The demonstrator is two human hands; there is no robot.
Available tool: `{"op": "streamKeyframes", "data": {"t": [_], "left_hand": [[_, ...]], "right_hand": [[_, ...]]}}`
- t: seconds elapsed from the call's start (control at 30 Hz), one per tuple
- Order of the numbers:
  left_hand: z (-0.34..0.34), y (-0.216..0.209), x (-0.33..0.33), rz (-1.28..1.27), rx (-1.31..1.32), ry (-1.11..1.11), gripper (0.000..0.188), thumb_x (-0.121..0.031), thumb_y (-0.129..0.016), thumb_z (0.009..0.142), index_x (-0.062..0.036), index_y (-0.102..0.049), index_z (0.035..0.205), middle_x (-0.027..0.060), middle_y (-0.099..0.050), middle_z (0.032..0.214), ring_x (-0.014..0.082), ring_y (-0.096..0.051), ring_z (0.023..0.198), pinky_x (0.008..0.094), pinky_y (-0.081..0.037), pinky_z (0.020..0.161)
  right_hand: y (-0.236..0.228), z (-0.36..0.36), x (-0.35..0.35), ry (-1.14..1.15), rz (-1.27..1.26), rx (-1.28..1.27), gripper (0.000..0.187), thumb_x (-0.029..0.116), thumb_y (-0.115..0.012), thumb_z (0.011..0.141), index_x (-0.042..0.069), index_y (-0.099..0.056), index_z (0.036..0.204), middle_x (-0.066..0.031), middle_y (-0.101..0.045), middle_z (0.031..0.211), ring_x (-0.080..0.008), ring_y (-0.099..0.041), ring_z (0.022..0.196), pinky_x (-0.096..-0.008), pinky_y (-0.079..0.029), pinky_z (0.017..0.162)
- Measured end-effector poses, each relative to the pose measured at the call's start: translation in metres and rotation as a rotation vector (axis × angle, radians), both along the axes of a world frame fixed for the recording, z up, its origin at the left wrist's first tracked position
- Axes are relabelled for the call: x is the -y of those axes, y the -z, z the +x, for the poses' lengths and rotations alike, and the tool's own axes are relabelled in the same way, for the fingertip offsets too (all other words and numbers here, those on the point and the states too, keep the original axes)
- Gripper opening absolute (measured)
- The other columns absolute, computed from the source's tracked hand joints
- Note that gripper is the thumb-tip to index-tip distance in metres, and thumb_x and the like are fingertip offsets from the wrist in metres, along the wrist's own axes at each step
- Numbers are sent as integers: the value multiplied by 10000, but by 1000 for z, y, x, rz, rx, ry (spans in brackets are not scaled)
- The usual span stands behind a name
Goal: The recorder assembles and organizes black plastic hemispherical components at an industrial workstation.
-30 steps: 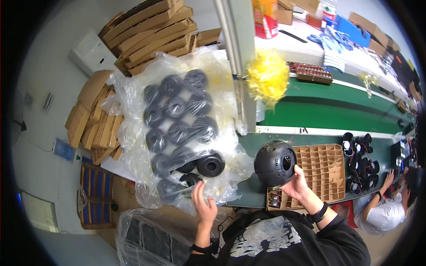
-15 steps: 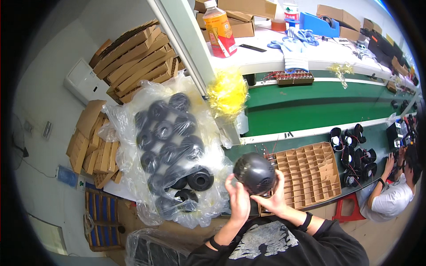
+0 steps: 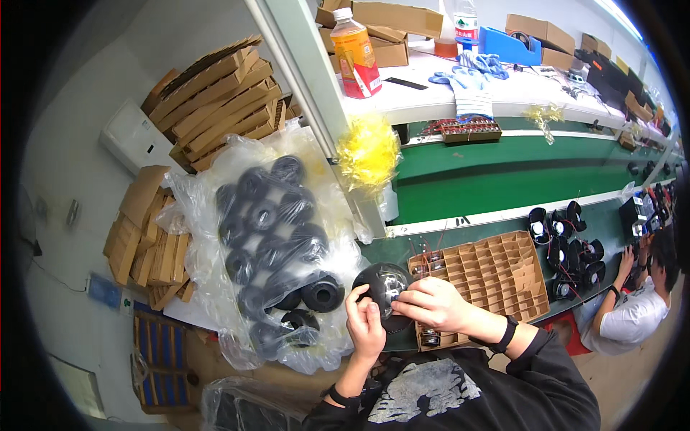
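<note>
A black round plastic housing [image 3: 370, 276] is in front of me at the bench edge, tilted so that a recess with a shiny, silvery part [image 3: 392, 287] shows. My left hand [image 3: 365, 327] grips the housing around its lower left side. Over its right side, my right hand [image 3: 435, 305] has its fingers pinched together at the recess. What those fingertips hold, if anything, is hidden. Just right of my hands lies a cardboard divider tray [image 3: 496, 280] with many small cells; a few cells at its left hold small metal parts with red wires [image 3: 429, 262].
Several black round housings [image 3: 323, 293] lie under clear plastic at the left. Wired black speaker units [image 3: 568, 251] stand on the bench [image 3: 460, 237] at the right, near a seated co-worker [image 3: 636, 309]. A shelf [image 3: 417, 100] with bottles and gloves runs above; a yellow bundle [image 3: 368, 154] hangs from its post.
The housing has moved left and turned from its smooth domed side to show the recess. My right hand has left its side and come over to the recess.
</note>
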State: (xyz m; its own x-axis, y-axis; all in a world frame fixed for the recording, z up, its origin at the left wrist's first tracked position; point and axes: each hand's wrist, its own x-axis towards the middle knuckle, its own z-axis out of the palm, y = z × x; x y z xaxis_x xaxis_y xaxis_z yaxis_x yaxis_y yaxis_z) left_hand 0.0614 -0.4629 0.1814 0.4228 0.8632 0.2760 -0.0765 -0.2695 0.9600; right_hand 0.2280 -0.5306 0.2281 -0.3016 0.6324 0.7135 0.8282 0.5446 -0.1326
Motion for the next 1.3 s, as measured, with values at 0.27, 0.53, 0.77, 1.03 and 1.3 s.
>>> {"op": "streamKeyframes", "data": {"t": [0.27,0.53,0.77,1.03,1.3], "left_hand": [[-5,0,-18,-3,45,-7,411,-175,-638,837,27,-482,1160,-22,-450,578,46,-415,546,201,-342,513],[-8,-3,-22,60,75,70,417,-163,-562,886,12,-438,1243,14,-517,664,72,-470,609,208,-384,581],[6,-3,-24,-19,69,4,330,-118,-491,915,19,-488,1216,51,-583,832,78,-519,726,215,-422,654],[-21,12,-40,-94,165,58,334,-101,-535,896,32,-516,1202,-71,-413,668,3,-358,589,166,-289,536],[-56,8,-38,-14,196,9,395,-142,-557,878,63,-487,1208,62,-592,871,84,-542,794,203,-425,721]], "right_hand": [[2,-19,-2,-6,-350,-833,37,28,-598,827,-8,-603,835,-107,-600,839,-209,-597,770,-290,-486,700],[9,-12,0,-425,-649,-1629,129,116,-530,927,-2,-553,879,-46,-562,918,-71,-502,722,-223,-433,665],[20,-25,4,-418,-799,-1487,180,167,-537,933,-9,-561,964,-32,-547,903,-82,-481,735,-238,-418,666],[-38,33,-17,-427,-456,-2055,178,185,-545,922,11,-525,895,-32,-507,778,-109,-448,653,-232,-381,597],[-122,89,-99,441,623,-254,54,0,-631,803,13,-613,852,-86,-582,801,-207,-563,735,-306,-463,678]]}}
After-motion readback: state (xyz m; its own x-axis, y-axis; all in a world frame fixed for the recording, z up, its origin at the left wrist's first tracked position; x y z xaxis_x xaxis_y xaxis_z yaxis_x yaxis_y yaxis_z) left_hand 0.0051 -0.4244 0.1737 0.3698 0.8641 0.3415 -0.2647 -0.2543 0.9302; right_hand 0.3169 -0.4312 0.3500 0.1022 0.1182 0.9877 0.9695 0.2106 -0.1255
